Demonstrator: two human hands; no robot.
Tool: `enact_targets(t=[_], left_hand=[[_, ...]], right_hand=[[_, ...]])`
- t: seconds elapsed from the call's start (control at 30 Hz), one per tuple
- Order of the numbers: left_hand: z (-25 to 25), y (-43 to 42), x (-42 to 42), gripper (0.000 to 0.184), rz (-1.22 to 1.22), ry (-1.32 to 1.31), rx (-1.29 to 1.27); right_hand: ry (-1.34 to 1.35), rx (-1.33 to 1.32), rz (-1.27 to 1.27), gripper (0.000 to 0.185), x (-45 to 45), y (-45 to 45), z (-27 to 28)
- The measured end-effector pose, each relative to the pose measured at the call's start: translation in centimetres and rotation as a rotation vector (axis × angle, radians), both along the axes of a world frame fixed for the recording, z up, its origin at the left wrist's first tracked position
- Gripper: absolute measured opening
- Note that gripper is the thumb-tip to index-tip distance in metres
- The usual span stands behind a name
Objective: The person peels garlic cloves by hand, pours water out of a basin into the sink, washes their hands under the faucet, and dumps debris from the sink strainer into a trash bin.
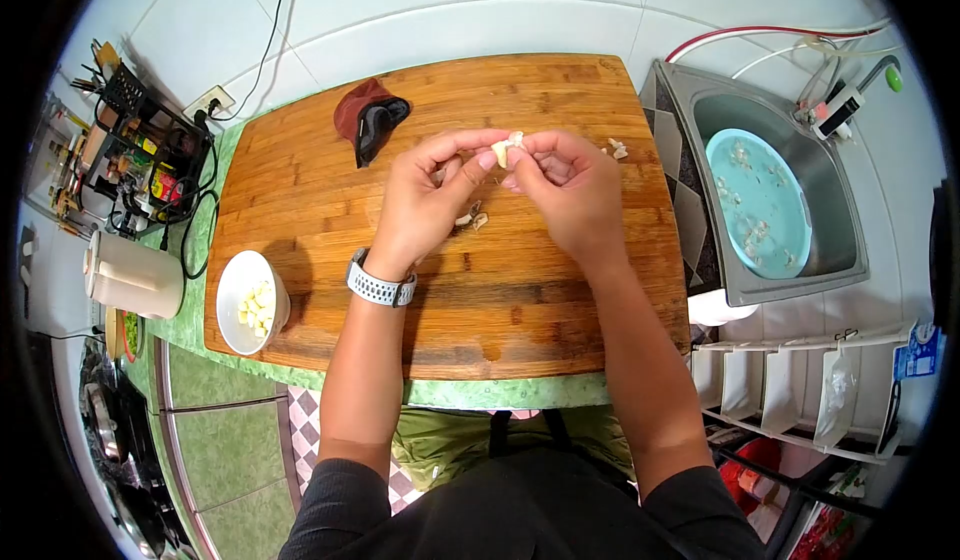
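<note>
Over the middle of a large wooden board (330,210), my left hand (435,185) and my right hand (570,185) meet at the fingertips. Between them is a garlic clove (501,154), with pale skin at its right end. My left thumb and forefinger pinch the clove, while the fingers of my right hand close on its papery end. Unpeeled-looking garlic pieces (480,221) and bits of skin lie on the board below my hands. At the left edge stands a white bowl (228,312) with several peeled cloves (257,308) in it.
A dark red and black cloth item (370,118) lies at the back of the board. More garlic skins (617,149) are near its right edge. The sink (850,250) holds a light blue basin (757,190) with floating skins. Left are a cream container (135,275) and a black rack (140,150).
</note>
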State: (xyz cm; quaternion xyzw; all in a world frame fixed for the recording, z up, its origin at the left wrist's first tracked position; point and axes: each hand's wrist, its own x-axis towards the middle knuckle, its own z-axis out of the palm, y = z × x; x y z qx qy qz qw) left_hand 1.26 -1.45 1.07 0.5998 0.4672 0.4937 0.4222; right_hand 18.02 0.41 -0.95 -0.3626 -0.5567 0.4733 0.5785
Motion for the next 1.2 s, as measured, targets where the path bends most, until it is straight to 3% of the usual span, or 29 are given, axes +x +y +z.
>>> enact_targets(t=[0.27, 0.43, 0.57, 0.67, 0.7, 0.8, 0.87, 0.93, 1.03, 1.1, 1.17, 1.2], left_hand=[[-0.6, 0.4, 0.1, 0.024, 0.009, -0.05, 0.014], [0.2, -0.1, 0.3, 0.023, -0.034, -0.167, -0.021], [-0.2, 0.2, -0.3, 0.024, -0.036, -0.142, 0.024], [0.8, -0.4, -0.6, 0.024, 0.03, -0.1, -0.037], [0.5, -0.1, -0.7, 0.023, 0.06, -0.039, 0.074], [0.8, 0.2, -1.5, 0.023, 0.153, -0.154, 0.028], [1.7, 0.1, -2.0, 0.026, 0.164, -0.158, 0.036], [3.6, -0.7, -2.3, 0.027, 0.173, -0.118, 0.046], [5.2, -1.6, -3.7, 0.026, 0.157, -0.039, 0.155], [7.3, -3.5, -4.4, 0.025, 0.227, 0.07, 0.151], [8.7, -5.3, -6.2, 0.023, 0.263, 0.241, 0.195], [9.2, -6.3, -7.4, 0.023, 0.26, 0.278, 0.198]], right_hand=[[-0.2, 0.198, -0.128, 0.007, -0.1, -0.3, 0.2], [0.14, 0.041, 0.032, 0.008, -0.2, 0.0, 0.2], [0.169, 0.033, -0.004, 0.01, 0.2, 0.2, 0.4], [0.185, 0.09, -0.165, 0.009, 0.4, 0.2, 1.1], [0.157, 0.1, -0.18, 0.009, 0.6, 0.5, 1.0], [0.13, 0.2, -0.257, 0.007, 1.0, 2.1, -0.7], [0.109, 0.233, -0.295, 0.006, 2.7, 2.1, 1.1], [0.007, -0.031, -0.384, 0.008, 4.5, 0.4, 5.3], [-0.159, 0.405, -0.593, 0.01, 10.8, 2.9, 5.3], [-0.361, 0.381, -0.688, 0.017, 16.2, 3.6, 5.9], [-0.701, 0.502, -0.793, 0.016, 22.7, 5.1, 4.6], [-0.923, 0.442, -0.827, 0.019, 25.6, 5.6, 3.7]])
